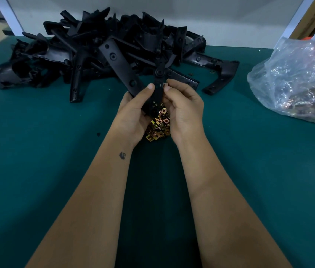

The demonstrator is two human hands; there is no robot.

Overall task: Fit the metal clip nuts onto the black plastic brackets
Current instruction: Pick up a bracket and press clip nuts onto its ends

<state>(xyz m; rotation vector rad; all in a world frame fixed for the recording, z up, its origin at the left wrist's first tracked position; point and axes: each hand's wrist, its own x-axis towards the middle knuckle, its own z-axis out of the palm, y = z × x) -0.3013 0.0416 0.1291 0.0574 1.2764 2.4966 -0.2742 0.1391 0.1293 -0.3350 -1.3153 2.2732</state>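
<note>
My left hand grips a black plastic bracket held upright above the table, thumb on its left edge. My right hand pinches a small metal clip nut against the bracket's right edge near its top. Below and between my hands lies a loose pile of brass-coloured clip nuts on the green table. My palms hide part of that pile and the bracket's lower end.
A big heap of black plastic brackets fills the back of the table, with one curved bracket lying to its right. A clear plastic bag of clip nuts sits at the right edge. A white wall stands behind.
</note>
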